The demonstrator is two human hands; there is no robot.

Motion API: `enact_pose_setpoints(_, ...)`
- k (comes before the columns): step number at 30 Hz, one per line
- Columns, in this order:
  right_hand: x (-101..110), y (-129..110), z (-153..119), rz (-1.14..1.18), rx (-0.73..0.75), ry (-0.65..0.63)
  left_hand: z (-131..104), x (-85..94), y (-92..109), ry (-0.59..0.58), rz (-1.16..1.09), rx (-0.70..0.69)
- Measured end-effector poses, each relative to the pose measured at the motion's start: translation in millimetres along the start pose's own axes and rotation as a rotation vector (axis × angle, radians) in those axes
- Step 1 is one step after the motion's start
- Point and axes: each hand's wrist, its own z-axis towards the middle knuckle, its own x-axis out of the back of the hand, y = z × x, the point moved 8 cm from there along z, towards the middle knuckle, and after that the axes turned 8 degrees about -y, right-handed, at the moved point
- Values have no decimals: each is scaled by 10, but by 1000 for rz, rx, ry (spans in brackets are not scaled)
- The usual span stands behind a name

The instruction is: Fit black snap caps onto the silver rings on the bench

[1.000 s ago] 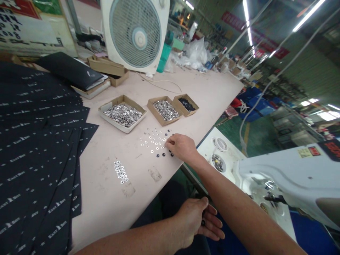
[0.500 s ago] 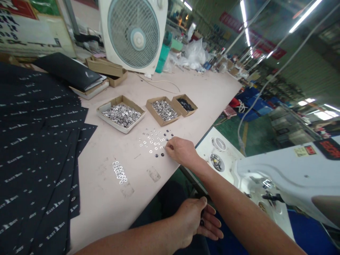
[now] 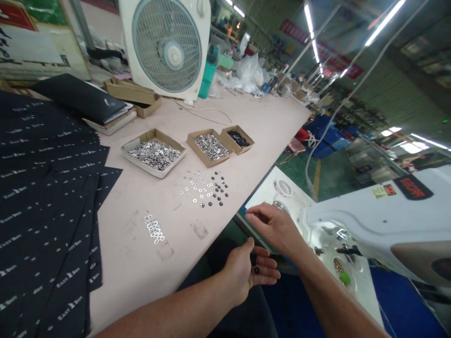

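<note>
My left hand (image 3: 241,272) is cupped below the table's front edge, palm partly up. A round black snap button (image 3: 257,270) rests on its fingers, with more dark shapes deeper in the palm. Beside it, my right hand (image 3: 276,230) hovers past the table edge with thumb and forefinger together; whatever lies between them is hidden. Several black snap caps (image 3: 221,203) lie near the edge, next to scattered silver snap parts (image 3: 200,189). Further left, silver rings (image 3: 154,229) sit in a tight cluster.
Behind the loose parts stand two cardboard boxes of silver snap parts (image 3: 124,155) (image 3: 209,162) and a small box of black pieces (image 3: 243,151). Printed dark fabric (image 3: 45,225) covers the left. A fan (image 3: 169,47) stands behind; a white machine (image 3: 366,211) is at right.
My right hand has drawn back from the loose parts to beyond the table edge, uncovering more black caps. My left hand has shifted slightly up and left in view.
</note>
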Motion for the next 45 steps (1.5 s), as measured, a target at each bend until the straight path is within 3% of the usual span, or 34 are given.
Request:
enact_pose_setpoints(4,-146,107,-478,95,4,-114,28,40,143,11,-91,-103)
enact_pose_setpoints(7,-242,68,-616,60,84,-131,47,62,176,8,-142,-114)
enact_pose_setpoints(14,-343,-29,-556,-96,216,-120,11,54,248,14,-156,-152)
enact_pose_setpoints(19,-310,-81,-528,-85,236,-127,-18,36,250,31,-152,-135)
enact_pose_setpoints(35,-214,136,-489,31,41,-143,-14,4,258,16,-13,-182)
enact_pose_setpoints(45,-209,255,-464,136,-53,-107,-2,-24,315,-59,58,-262)
